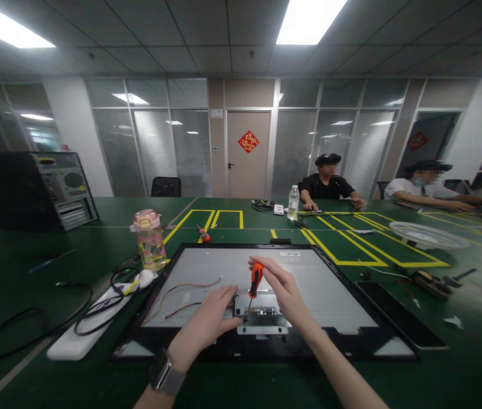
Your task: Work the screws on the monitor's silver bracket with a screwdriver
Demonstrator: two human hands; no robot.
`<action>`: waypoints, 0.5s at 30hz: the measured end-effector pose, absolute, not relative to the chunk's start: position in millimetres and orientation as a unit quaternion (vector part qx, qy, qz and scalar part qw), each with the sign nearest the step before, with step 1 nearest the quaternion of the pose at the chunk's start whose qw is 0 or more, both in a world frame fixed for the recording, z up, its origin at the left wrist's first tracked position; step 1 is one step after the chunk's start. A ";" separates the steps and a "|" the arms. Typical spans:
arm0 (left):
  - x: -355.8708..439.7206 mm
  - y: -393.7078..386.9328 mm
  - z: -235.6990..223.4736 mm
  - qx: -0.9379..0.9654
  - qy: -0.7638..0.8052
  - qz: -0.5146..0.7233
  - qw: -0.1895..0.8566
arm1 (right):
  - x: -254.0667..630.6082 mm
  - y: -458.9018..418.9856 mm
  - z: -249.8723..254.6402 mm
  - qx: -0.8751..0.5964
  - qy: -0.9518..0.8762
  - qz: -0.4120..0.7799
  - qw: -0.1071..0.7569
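On the near surface (pixel 241 382), a panel (pixel 330 284) bears a metal bracket (pixel 262 329); the right hand (pixel 286 292) lightly grips a screwdriver (pixel 256 278) against it, fingers bent; the left hand (pixel 204 319), fingers parted, flanks its left end.

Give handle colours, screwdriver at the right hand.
Screwdriver handle: orange and black, seen best in the head view.
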State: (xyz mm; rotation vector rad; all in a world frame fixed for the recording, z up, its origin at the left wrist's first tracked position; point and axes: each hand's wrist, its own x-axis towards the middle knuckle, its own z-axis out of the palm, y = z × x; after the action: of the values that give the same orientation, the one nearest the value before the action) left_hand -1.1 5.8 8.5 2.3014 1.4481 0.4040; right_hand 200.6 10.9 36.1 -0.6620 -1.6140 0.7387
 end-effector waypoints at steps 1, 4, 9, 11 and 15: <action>-1.0 6.0 8.5 0.821 0.517 0.143 0.195 | 200.3 9.9 36.9 -0.280 -0.690 0.337 0.576; -0.6 6.5 8.3 0.822 0.519 0.136 0.194 | 198.5 10.1 36.4 -0.285 -0.685 0.340 0.578; -0.9 7.1 6.8 0.821 0.518 0.139 0.197 | 197.4 15.4 31.9 -0.312 -0.687 0.237 0.612; -1.1 6.8 7.1 0.820 0.516 0.146 0.200 | 198.5 14.9 32.2 -0.308 -0.691 0.244 0.607; -0.5 5.1 10.4 0.821 0.515 0.145 0.199 | 201.1 10.6 35.0 -0.281 -0.697 0.332 0.570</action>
State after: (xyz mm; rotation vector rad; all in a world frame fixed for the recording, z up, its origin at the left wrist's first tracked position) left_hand -0.5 5.1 10.4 2.2965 1.4390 0.4068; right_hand 201.1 10.6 35.0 -0.6597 -1.6358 0.7785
